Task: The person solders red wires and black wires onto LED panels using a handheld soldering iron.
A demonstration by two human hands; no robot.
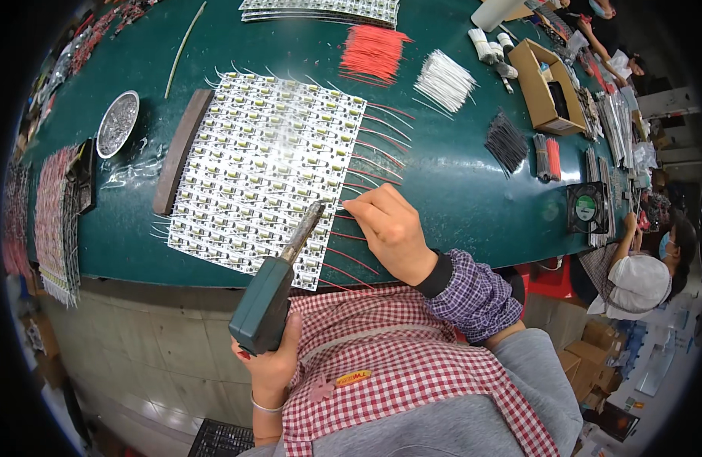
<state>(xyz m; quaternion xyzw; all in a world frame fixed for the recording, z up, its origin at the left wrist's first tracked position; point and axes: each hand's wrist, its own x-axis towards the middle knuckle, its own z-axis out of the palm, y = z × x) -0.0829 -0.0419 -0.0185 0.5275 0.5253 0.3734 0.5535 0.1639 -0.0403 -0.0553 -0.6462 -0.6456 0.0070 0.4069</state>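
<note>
Board (267,167), white with yellow-green parts, is trailing red and white wires (387,110) toward three o'clock; left hand (277,359) is gripping an iron (261,303), right hand (396,232) pinching narrowly, contents unclear.

- One view: head, left of two side-by-side cameras worn on the person's head.
- Faces down, upright and unmirrored; board (267,156) at close range, left of and above frame centre.
- Apron (412,377) below the board, seen from above.
- Wide fisheye: table (473,217) bends around the board; co-worker (634,283) far to its right.
</note>
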